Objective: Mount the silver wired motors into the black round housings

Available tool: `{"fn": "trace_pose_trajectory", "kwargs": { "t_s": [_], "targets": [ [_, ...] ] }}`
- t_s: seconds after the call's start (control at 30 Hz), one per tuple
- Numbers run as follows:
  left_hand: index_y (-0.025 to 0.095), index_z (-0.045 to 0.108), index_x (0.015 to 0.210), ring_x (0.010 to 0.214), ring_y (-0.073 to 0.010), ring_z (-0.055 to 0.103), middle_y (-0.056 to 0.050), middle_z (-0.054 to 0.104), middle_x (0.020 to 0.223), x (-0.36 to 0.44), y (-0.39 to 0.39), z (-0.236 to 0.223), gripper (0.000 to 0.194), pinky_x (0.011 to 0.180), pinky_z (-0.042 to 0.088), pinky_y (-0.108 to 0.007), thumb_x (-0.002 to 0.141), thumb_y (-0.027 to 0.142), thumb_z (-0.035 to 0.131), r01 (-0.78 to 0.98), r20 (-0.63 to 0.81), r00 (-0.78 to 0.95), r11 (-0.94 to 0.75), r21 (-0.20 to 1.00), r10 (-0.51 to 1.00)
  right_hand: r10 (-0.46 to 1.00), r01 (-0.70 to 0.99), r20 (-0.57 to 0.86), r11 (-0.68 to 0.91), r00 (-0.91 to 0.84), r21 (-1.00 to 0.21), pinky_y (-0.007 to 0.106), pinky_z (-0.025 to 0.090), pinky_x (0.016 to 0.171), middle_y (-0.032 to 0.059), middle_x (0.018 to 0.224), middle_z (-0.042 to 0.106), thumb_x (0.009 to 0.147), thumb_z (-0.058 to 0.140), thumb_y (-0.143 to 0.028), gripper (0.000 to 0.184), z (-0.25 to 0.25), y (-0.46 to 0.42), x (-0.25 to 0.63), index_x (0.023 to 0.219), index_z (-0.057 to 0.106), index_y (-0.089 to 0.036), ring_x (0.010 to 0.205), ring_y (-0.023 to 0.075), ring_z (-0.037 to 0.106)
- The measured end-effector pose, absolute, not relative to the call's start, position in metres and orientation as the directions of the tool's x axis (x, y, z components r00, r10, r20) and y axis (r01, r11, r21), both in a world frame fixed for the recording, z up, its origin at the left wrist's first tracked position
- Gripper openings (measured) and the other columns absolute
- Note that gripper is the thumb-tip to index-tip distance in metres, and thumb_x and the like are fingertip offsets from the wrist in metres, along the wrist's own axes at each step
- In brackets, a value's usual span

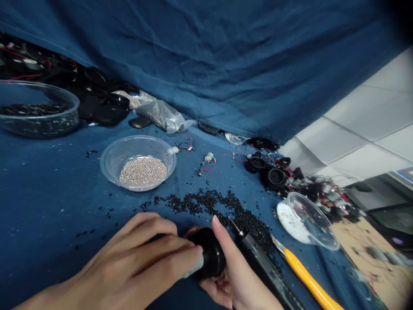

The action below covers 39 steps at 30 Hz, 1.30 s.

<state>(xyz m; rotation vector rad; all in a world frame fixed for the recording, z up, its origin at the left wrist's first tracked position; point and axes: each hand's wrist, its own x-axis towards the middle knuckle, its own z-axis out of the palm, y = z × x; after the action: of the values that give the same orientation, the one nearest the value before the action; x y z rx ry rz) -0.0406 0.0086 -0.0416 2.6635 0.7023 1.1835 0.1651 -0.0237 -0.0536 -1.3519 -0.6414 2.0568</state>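
Black plastic housing [211,254] — gripped narrowly between left hand [129,262] and right hand [234,275]
Likely light, stiff — best held round the body; black pellets [206,204] just behind it

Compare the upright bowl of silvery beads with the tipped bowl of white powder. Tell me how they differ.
The upright bowl stands level on the blue cloth, while the tipped bowl leans over on its side. The upright bowl holds a heap of silvery beads; the tipped bowl holds white powder along its lower wall. Both are round, clear plastic bowls.
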Motion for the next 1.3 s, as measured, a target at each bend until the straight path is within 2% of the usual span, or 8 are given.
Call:
{"fn": "trace_pose_trajectory", "kwargs": {
  "t_s": [0.17, 0.37, 0.63, 0.8, 1.0, 1.13, 1.2, 1.3],
  "targets": [
    [0.020, 0.065, 0.117, 0.105, -0.0188, 0.054, 0.000, 0.072, 0.099, -0.042, 0.008, -0.039, 0.020, 0.096, 0.038, -0.031, 0.103, 0.022, 0.051, 0.374, 0.677, 0.508, -0.844, 0.384, 0.533, 0.666, -0.177, -0.632, -0.731, -0.396, -0.659, 0.014, 0.014, 0.028, -0.0070, 0.043, 0.039, 0.072, 0.050, -0.091, 0.075, -0.051, -0.021, 0.163, 0.075, 0.050, -0.017, 0.031, 0.0033, 0.027],
    [0.021, 0.069, 0.096, 0.103, -0.0189, 0.052, 0.003, 0.070, 0.094, -0.039, 0.009, -0.038, 0.011, 0.099, 0.034, -0.033, 0.097, 0.029, 0.062, 0.393, 0.673, 0.453, -0.808, 0.439, 0.585, 0.829, -0.157, -0.534, -0.557, -0.168, -0.815, 0.014, 0.025, 0.038, -0.0046, 0.060, 0.047, 0.082, 0.051, -0.084, 0.077, -0.053, -0.029, 0.160, 0.111, 0.056, -0.014, 0.043, 0.0050, 0.035],
    [0.024, 0.064, 0.109, 0.113, -0.0227, 0.050, 0.003, 0.069, 0.103, -0.047, 0.026, -0.043, 0.016, 0.102, 0.031, -0.034, 0.095, 0.031, 0.065, 0.450, 0.543, 0.637, -0.836, 0.314, 0.547, 0.941, 0.149, -0.332, -0.338, 0.066, -0.929, 0.020, 0.040, 0.049, 0.0082, 0.094, 0.058, 0.081, 0.053, -0.083, 0.078, -0.044, -0.038, 0.158, 0.125, 0.057, -0.018, 0.069, 0.0151, 0.053],
    [0.025, 0.061, 0.109, 0.116, -0.0203, 0.046, 0.005, 0.070, 0.104, -0.048, 0.028, -0.045, 0.014, 0.105, 0.027, -0.031, 0.097, 0.031, 0.063, 0.400, 0.549, 0.652, -0.852, 0.337, 0.523, 0.996, 0.354, -0.079, -0.086, 0.036, -0.931, 0.027, 0.048, 0.067, 0.0063, 0.083, 0.059, 0.083, 0.055, -0.078, 0.065, -0.051, -0.038, 0.163, 0.112, 0.066, -0.020, 0.078, 0.0209, 0.057],
    [0.028, 0.062, 0.107, 0.109, -0.0184, 0.049, 0.005, 0.068, 0.102, -0.045, 0.024, -0.046, 0.020, 0.110, 0.029, -0.030, 0.103, 0.041, 0.048, 0.401, 0.565, 0.603, -0.826, 0.396, 0.563, 0.984, 0.197, -0.123, -0.097, -0.126, -0.976, 0.020, 0.032, 0.049, -0.0018, 0.066, 0.055, 0.070, 0.078, -0.063, 0.050, -0.032, -0.028, 0.155, 0.088, 0.060, -0.020, 0.059, 0.0119, 0.043],
    [0.028, 0.065, 0.106, 0.112, -0.0145, 0.047, 0.011, 0.066, 0.107, -0.047, 0.027, -0.043, 0.015, 0.110, 0.025, -0.022, 0.098, 0.022, 0.054, 0.388, 0.528, 0.620, -0.812, 0.437, 0.581, 0.987, 0.271, -0.155, -0.136, -0.050, -0.953, 0.020, 0.038, 0.053, -0.0046, 0.069, 0.060, 0.060, 0.089, -0.050, 0.050, -0.023, -0.031, 0.147, 0.092, 0.060, -0.024, 0.060, 0.0124, 0.053],
    [0.029, 0.066, 0.110, 0.116, -0.0161, 0.047, 0.013, 0.065, 0.113, -0.047, 0.027, -0.043, 0.026, 0.114, 0.021, -0.027, 0.096, 0.014, 0.049, 0.431, 0.498, 0.621, -0.794, 0.428, 0.605, 0.997, 0.395, -0.074, -0.077, 0.024, -0.916, 0.023, 0.041, 0.055, -0.0042, 0.072, 0.064, 0.058, 0.089, -0.054, 0.056, -0.024, -0.035, 0.144, 0.097, 0.061, -0.026, 0.060, 0.0159, 0.060],
    [0.030, 0.065, 0.115, 0.120, -0.0216, 0.048, 0.011, 0.067, 0.118, -0.047, 0.025, -0.044, 0.026, 0.116, 0.021, -0.038, 0.097, 0.019, 0.049, 0.477, 0.467, 0.631, -0.784, 0.397, 0.620, 0.993, 0.498, 0.105, 0.069, 0.044, -0.864, 0.028, 0.044, 0.054, -0.0016, 0.073, 0.070, 0.065, 0.080, -0.062, 0.056, -0.028, -0.039, 0.141, 0.102, 0.061, -0.025, 0.058, 0.0222, 0.068]
  ]
}}
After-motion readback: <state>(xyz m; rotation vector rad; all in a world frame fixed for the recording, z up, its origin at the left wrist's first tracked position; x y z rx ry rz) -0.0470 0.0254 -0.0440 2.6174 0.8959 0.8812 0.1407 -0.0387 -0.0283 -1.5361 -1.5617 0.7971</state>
